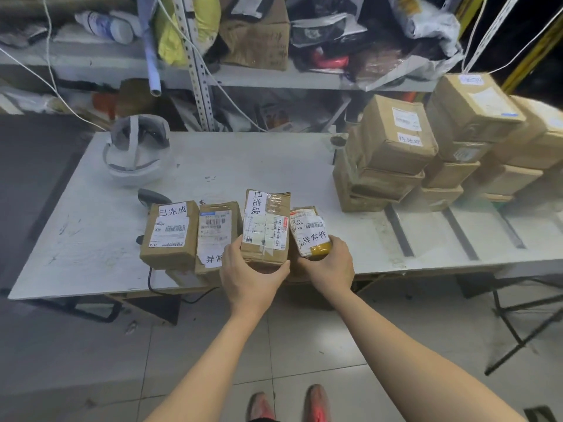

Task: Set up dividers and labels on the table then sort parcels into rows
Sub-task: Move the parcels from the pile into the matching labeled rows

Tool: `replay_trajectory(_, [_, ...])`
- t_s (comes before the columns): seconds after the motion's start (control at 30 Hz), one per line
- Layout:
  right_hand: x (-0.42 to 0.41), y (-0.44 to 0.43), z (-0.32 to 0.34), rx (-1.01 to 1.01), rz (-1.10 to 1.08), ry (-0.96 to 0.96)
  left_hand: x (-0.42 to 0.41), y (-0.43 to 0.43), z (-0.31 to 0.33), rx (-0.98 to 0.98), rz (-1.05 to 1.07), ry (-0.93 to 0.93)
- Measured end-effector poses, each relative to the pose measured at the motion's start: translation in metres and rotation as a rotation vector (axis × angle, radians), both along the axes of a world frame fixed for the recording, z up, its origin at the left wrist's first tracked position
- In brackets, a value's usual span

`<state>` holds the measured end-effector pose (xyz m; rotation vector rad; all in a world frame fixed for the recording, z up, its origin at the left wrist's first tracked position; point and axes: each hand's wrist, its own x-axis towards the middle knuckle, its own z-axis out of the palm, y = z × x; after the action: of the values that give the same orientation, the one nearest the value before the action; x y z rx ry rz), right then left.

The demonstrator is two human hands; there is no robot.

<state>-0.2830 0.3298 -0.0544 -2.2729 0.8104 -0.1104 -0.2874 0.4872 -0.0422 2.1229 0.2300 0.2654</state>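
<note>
Near the front edge of the white table [91,239], a row holds several brown parcels with white paper labels. My left hand [251,271] grips the near end of a tall taped parcel [265,226] labelled 已完成. My right hand [330,266] holds the small parcel [309,234] labelled 异常件, just to the right. Further left stand a parcel [170,236] labelled 已完成 and another [214,236] with a partly hidden label. Dark tape dividers [399,233] cross the table's right part.
A stack of brown boxes [426,153] fills the table's back right. A white helmet [137,153] sits at the back left, with a barcode scanner [149,196] and its cable behind the row. Cluttered shelves [259,77] stand behind. My feet show on the tiled floor [304,345] below.
</note>
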Motion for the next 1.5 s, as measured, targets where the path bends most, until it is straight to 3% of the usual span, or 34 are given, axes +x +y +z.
replay_trajectory(0.33, [-0.015, -0.038, 0.041, 0.002, -0.122, -0.161, 0.02, -0.031, 0.033, -0.047, -0.065, -0.087])
replay_trajectory(0.63, [-0.045, -0.127, 0.098, -0.059, -0.174, -0.377, -0.006, -0.126, 0.078, -0.036, -0.152, -0.212])
replay_trajectory(1.1, [-0.181, -0.376, 0.137, -0.089, -0.308, -0.502, -0.122, -0.379, 0.124, -0.118, -0.278, -0.326])
replay_trajectory(1.5, [-0.226, -0.583, 0.114, -0.103, -0.472, -0.417, -0.148, -0.58, 0.08, -0.216, -0.336, -0.109])
